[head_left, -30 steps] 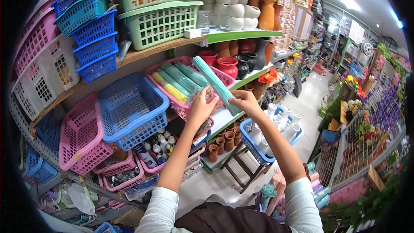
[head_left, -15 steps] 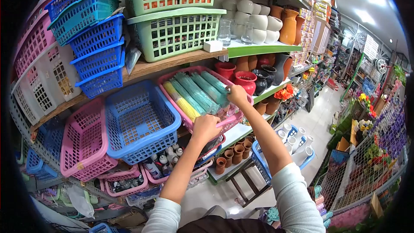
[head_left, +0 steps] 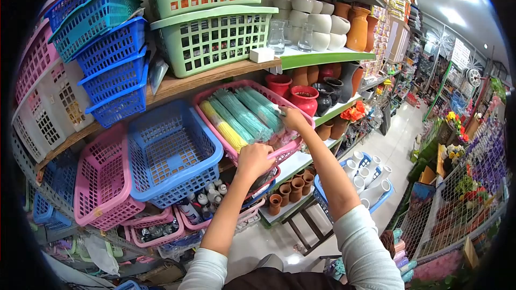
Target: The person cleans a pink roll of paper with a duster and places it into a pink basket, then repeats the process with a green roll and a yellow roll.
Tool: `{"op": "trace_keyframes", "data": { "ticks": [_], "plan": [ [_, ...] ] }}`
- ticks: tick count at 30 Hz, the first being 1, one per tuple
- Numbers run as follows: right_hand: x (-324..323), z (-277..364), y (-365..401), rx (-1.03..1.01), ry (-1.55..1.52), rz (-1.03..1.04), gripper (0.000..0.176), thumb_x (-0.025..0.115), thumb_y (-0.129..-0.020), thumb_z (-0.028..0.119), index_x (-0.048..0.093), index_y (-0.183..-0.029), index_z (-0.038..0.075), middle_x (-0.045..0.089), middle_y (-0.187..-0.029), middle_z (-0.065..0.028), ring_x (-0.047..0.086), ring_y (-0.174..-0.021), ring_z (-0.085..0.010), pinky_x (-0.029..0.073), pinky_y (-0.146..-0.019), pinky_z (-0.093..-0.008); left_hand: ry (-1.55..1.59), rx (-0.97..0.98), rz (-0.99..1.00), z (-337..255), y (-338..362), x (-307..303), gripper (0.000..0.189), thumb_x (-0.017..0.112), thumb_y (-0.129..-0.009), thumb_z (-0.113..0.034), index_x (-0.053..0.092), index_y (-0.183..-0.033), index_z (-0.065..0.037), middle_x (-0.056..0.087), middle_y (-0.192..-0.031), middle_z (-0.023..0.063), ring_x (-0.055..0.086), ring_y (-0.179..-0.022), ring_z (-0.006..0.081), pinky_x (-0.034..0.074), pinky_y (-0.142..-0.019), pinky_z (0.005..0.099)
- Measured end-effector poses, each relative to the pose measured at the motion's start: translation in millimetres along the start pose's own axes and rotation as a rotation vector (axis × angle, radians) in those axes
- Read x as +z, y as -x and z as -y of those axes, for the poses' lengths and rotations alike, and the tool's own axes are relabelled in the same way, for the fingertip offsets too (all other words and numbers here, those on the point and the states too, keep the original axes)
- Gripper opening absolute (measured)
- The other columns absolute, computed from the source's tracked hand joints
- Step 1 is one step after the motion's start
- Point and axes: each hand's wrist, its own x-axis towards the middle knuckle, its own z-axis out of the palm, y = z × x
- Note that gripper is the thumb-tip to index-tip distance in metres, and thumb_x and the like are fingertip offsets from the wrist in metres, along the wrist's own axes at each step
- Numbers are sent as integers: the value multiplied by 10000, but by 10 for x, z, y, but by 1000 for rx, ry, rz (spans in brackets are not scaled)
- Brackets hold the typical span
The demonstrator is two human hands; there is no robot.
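My left hand (head_left: 254, 162) is closed on the near rim of a pink basket (head_left: 232, 154) on the shelf. At the basket's right side, my right hand (head_left: 292, 119) has its fingers curled at the rim, beside the wrapped bundles; its fingertips are partly hidden. In the basket lie several teal bundles (head_left: 243, 115) in clear plastic and a yellow bundle (head_left: 223, 127) at the left. Left of it stands an empty blue basket (head_left: 174, 153), close to the pink one.
Green baskets (head_left: 215, 43) stand on the wooden shelf above. Red pots (head_left: 303, 100) and black pots are at the right. Below are small clay pots (head_left: 296, 188), a dark stool (head_left: 307, 229) and a blue basket of white tubes (head_left: 321, 196). Stacked blue baskets (head_left: 115, 67) are at the left.
The view has shifted slightly, and the shelves at the left appear a little further left. Both hands stay at the pink basket, almost unmoved.
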Motion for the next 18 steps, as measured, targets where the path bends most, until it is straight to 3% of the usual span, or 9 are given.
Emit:
{"op": "trace_keyframes", "data": {
  "ticks": [5,7,9,12,13,15,16,18],
  "plan": [
    [-338,294,390,-115,-159,-26,347,582,-810,173,582,-1129,38,595,-1054,-228,558,-998,-379,438,-870,-424,-24,-1,-16,30,2,20,244,682,-668,-332,714,-845,-167,659,-733,113,636,-691,299,509,-661,393],
    [-679,503,795,-162,-185,-41,344,575,-821,156,569,-1144,36,584,-1075,-226,545,-1016,-380,429,-883,-425,-17,-59,20,20,10,0,302,697,-671,-409,715,-862,-177,656,-743,87,637,-694,267,502,-636,363],
    [-943,602,1115,-191,-168,-46,357,565,-833,126,537,-1180,46,565,-1096,-201,516,-1040,-356,415,-907,-397,97,64,-175,-13,48,3,328,713,-670,-422,705,-888,-176,641,-785,61,630,-702,240,492,-618,335],
    [-1376,855,1699,-99,-264,-105,311,567,-840,133,554,-1140,54,576,-1036,-166,524,-1014,-330,411,-901,-387,264,154,-402,-186,91,5,206,695,-726,-247,661,-886,-120,613,-849,41,615,-746,231,492,-654,351],
    [-1469,841,1871,-94,-165,-99,330,574,-859,132,536,-1178,56,572,-1093,-141,534,-1035,-283,420,-909,-371,281,201,-493,-255,122,79,166,684,-741,-202,649,-870,-104,615,-840,42,613,-745,224,489,-651,345],
    [-1665,962,2266,44,-342,-159,307,592,-840,163,563,-1128,60,582,-1041,-145,529,-1031,-301,410,-897,-376,436,245,-500,-565,243,259,109,649,-767,-142,643,-863,-91,622,-819,53,612,-747,229,483,-647,336],
    [-1733,955,2465,89,-315,-172,303,605,-835,170,567,-1109,47,584,-1047,-138,533,-1034,-292,407,-902,-365,520,247,-437,-798,349,329,82,643,-776,-70,645,-857,-55,620,-784,58,613,-677,169,471,-589,283],
    [-1871,974,2837,153,-305,-249,308,621,-820,153,567,-1101,40,601,-1014,-136,570,-971,-276,434,-864,-357,710,293,-291,-1232,526,446,110,644,-776,-67,646,-885,-56,617,-768,60,614,-671,147,456,-561,259]
  ]
}}
